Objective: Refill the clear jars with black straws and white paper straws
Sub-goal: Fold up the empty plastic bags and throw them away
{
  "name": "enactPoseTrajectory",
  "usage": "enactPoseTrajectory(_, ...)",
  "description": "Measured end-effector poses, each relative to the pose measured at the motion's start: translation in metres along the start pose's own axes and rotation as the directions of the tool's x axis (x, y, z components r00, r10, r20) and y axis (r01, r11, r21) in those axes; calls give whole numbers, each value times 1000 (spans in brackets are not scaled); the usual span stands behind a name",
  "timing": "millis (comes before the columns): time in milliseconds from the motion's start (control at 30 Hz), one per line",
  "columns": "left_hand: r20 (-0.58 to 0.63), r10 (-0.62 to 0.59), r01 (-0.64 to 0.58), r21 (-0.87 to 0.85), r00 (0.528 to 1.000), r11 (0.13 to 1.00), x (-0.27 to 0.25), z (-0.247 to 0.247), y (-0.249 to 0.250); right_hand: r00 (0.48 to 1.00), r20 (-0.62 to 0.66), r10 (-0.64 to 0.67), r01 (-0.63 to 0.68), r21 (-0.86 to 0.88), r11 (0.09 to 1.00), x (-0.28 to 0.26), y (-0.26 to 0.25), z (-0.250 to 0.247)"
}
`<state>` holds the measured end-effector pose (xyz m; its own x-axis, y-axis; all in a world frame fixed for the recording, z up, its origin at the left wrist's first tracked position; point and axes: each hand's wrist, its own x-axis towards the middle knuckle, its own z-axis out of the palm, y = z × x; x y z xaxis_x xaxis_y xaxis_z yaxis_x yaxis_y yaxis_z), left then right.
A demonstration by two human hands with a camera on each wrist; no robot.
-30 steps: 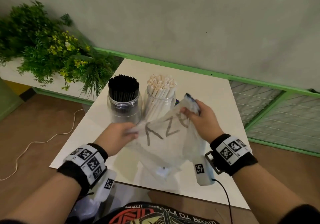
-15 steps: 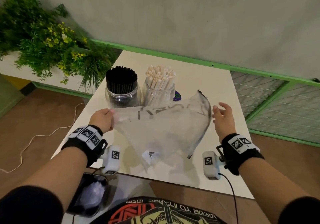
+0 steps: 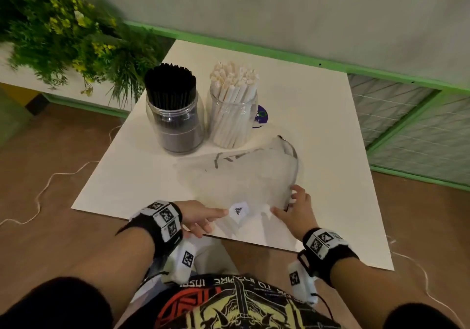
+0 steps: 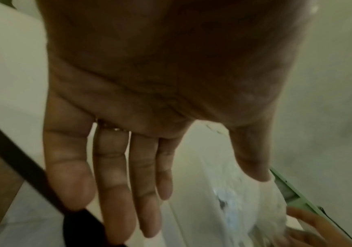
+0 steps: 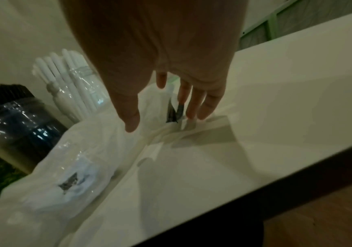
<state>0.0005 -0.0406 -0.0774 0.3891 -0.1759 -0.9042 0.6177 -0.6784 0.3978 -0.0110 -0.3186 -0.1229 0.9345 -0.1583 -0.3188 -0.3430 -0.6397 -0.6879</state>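
both jars stand upright, touching, at the far-left of the white surface (image 3: pixel 318 130): black straws (image 3: pixel 170 81) in the left jar (image 3: pixel 175 122), white paper straws (image 3: pixel 234 82) in the right jar (image 3: pixel 232 122); empty clear bag (image 3: pixel 244 176) lies flat between jars and near edge; left hand (image 3: pixel 201 217) at the near edge, fingers straight, index on bag; right hand (image 3: pixel 296 210) fingers spread, tips on bag's right edge; bare surface to the right

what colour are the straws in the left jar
Black. The straws in the left jar show best in the head view.
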Motion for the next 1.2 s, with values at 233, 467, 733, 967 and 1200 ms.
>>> enactPoseTrajectory(233, -187, 63, -101, -200, 980, 975, 27, 15, 6, 990, 22, -137, 136, 45, 990, -3, -13, 11)
enactPoseTrajectory(467, -519, -35, -258, -482, 854, 837, 18, -37, -49, 990, -130, -59, 72, 98, 993, 7, 19, -59)
enactPoseTrajectory(733, -425, -16, -122, -296, 905, 947, 4, -20, -69, 768, 363, -528, 616, -647, 450, -29, 1, -15)
enactPoseTrajectory(967, -584, 147, -211, -43, 798, 976, -21, -39, -70, 801, 536, -267, 583, -593, 556, 1, -19, 9)
enactPoseTrajectory(1200, -433, 650, -23, 821, 624, 570, -11, -31, -88, 813, 579, -62, 389, -460, 798, 19, -49, -23)
